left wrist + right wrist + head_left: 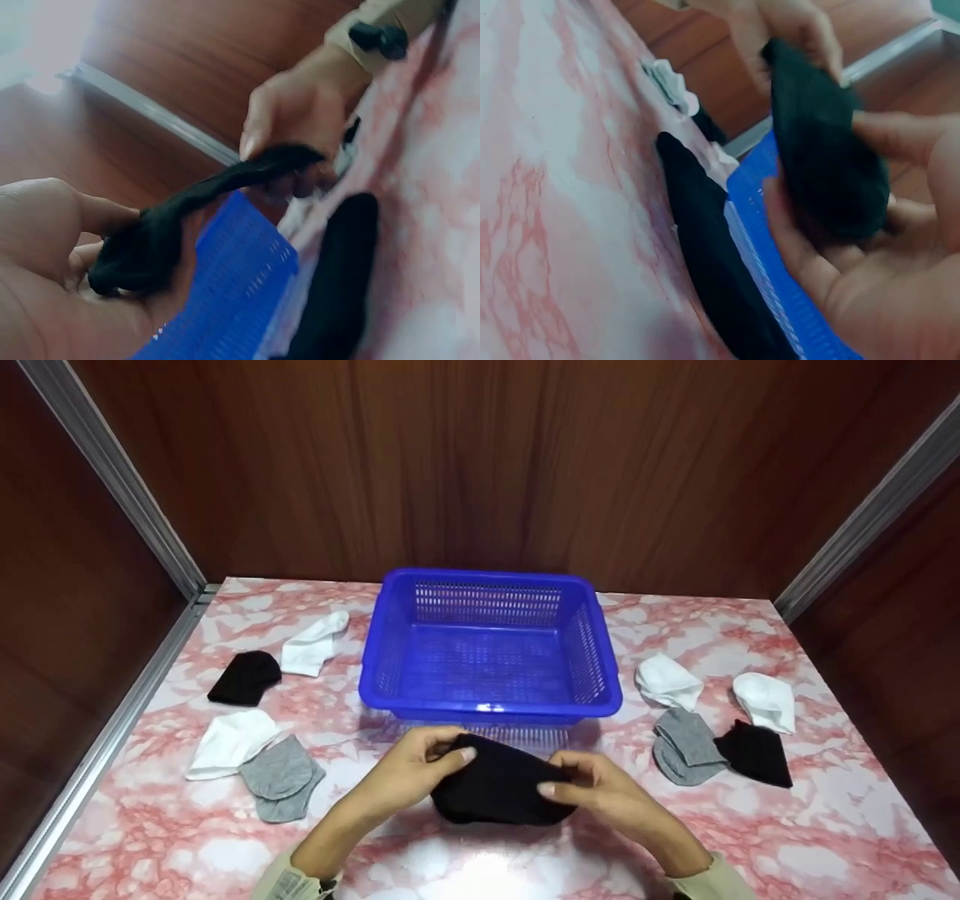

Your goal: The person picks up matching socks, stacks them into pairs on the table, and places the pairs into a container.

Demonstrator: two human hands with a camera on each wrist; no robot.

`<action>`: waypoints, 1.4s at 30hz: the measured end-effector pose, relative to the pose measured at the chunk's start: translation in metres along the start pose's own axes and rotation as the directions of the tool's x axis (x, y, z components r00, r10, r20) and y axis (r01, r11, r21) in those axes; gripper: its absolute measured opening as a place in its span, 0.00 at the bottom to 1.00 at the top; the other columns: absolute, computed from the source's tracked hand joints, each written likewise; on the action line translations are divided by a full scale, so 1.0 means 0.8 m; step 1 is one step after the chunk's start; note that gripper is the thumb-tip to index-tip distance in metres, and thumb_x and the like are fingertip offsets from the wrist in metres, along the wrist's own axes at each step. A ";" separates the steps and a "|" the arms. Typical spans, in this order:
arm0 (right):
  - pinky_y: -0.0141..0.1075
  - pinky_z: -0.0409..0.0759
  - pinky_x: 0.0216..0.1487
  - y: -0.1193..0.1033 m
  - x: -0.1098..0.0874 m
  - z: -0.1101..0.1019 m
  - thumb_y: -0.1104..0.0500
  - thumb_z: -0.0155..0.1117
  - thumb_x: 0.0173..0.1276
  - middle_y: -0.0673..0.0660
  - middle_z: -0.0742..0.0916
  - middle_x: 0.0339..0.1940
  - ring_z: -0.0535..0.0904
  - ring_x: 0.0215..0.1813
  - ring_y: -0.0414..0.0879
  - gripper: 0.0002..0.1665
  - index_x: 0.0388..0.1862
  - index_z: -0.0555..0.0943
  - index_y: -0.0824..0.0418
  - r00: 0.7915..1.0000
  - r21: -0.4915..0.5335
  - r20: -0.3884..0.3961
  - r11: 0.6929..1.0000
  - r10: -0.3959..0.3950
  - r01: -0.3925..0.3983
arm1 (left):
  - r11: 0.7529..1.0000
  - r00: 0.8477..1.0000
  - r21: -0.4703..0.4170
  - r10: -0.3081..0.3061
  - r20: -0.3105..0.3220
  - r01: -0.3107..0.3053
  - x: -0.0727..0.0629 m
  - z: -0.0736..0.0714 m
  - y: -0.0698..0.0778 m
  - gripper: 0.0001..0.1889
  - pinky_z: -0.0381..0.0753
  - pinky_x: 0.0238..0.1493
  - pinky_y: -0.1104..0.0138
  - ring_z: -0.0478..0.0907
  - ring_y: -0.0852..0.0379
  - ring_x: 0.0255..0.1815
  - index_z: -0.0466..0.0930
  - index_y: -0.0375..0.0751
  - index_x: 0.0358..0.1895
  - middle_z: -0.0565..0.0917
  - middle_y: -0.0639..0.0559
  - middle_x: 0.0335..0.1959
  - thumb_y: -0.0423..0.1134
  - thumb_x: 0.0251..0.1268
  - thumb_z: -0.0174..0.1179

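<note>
1. We see the fingers [450,755] of the left hand [409,772] curled over one end of a black fabric sock [499,780], thumb beneath and fingertips on top, pinching the cloth.
2. The right hand [600,787] pinches the opposite end of the same sock, thumb and fingers closed on the fabric.
3. In the left wrist view we find the sock stretched as a dark band from the left palm up to the right hand's fingertips.
4. A second black sock [337,277] lies flat on the table below the held one; the right wrist view shows it as a dark strip against the basket's near wall.
5. The held sock sits just in front of the blue perforated plastic basket [491,706], near the middle of the pink-and-white marbled tabletop [825,825]. We cannot tell from the head view where the held sock ends and the lying one begins.
6. On the left of the basket we count a white sock [315,643], a black sock [246,677], another white sock [231,741] and grey socks [283,776] just beside it.
7. On the right lie a white sock [667,681], a further white sock [765,701], grey socks [684,746] and a black sock [756,754] touching them.
8. Dark wooden panels [480,465] with metal corner strips [112,472] wall the table in.
</note>
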State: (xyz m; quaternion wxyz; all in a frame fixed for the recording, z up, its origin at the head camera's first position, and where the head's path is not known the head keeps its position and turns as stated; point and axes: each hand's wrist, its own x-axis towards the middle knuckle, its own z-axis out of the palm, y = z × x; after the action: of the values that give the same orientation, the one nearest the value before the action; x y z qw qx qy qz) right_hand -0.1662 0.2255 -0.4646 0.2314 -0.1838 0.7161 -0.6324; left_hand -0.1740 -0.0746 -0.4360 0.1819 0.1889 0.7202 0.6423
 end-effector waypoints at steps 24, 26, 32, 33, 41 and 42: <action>0.30 0.76 0.39 0.019 0.006 -0.001 0.59 0.83 0.57 0.49 0.85 0.36 0.76 0.35 0.38 0.11 0.38 0.90 0.54 0.944 -0.624 -0.287 0.779 -0.164 -0.055 | 0.769 0.981 0.618 -0.065 -0.182 0.166 0.011 0.003 -0.051 0.19 0.64 0.25 0.70 0.66 0.64 0.20 0.71 0.50 0.20 0.68 0.63 0.15 0.39 0.66 0.72; 0.30 0.77 0.40 0.022 0.007 0.001 0.60 0.84 0.56 0.48 0.85 0.36 0.76 0.36 0.38 0.12 0.39 0.90 0.55 0.945 -0.659 -0.269 0.751 -0.186 -0.039 | 0.738 0.981 0.655 -0.051 -0.189 0.165 0.011 0.003 -0.052 0.19 0.64 0.25 0.69 0.66 0.63 0.21 0.72 0.51 0.20 0.68 0.63 0.16 0.41 0.65 0.73; 0.31 0.77 0.38 0.024 0.007 0.001 0.63 0.83 0.55 0.48 0.86 0.36 0.76 0.34 0.38 0.13 0.39 0.90 0.58 0.937 -0.695 -0.263 0.719 -0.230 -0.019 | 0.710 0.978 0.685 -0.025 -0.207 0.163 0.012 0.005 -0.052 0.11 0.71 0.28 0.68 0.71 0.63 0.24 0.80 0.48 0.27 0.77 0.61 0.20 0.42 0.64 0.74; 0.31 0.77 0.38 0.024 0.007 0.000 0.63 0.83 0.55 0.48 0.86 0.36 0.76 0.35 0.38 0.13 0.40 0.90 0.59 0.936 -0.694 -0.266 0.720 -0.229 -0.021 | 0.702 0.977 0.692 -0.024 -0.212 0.167 0.013 0.006 -0.052 0.11 0.71 0.28 0.67 0.72 0.62 0.25 0.80 0.48 0.27 0.78 0.60 0.21 0.42 0.64 0.74; 0.31 0.76 0.38 0.024 0.006 -0.003 0.58 0.81 0.60 0.53 0.85 0.43 0.75 0.34 0.36 0.18 0.49 0.88 0.55 0.949 -0.723 -0.263 0.686 -0.175 -0.074 | 0.574 0.964 0.791 0.010 -0.265 0.211 0.012 0.009 -0.057 0.17 0.83 0.34 0.50 0.86 0.43 0.36 0.82 0.41 0.39 0.87 0.46 0.33 0.50 0.61 0.75; 0.31 0.76 0.38 0.023 0.005 -0.004 0.57 0.80 0.62 0.54 0.85 0.43 0.75 0.34 0.36 0.18 0.51 0.88 0.55 0.948 -0.721 -0.276 0.686 -0.156 -0.096 | 0.569 0.963 0.794 0.009 -0.269 0.216 0.012 0.010 -0.057 0.19 0.84 0.34 0.49 0.86 0.42 0.36 0.82 0.40 0.40 0.87 0.45 0.33 0.51 0.62 0.75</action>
State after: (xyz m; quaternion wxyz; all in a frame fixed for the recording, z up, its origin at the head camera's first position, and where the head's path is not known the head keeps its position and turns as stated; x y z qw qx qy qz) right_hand -0.1706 0.2280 -0.4826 0.0118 -0.1686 0.9316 -0.3217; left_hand -0.1804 -0.0678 -0.4825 0.0224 0.1286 0.9610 0.2439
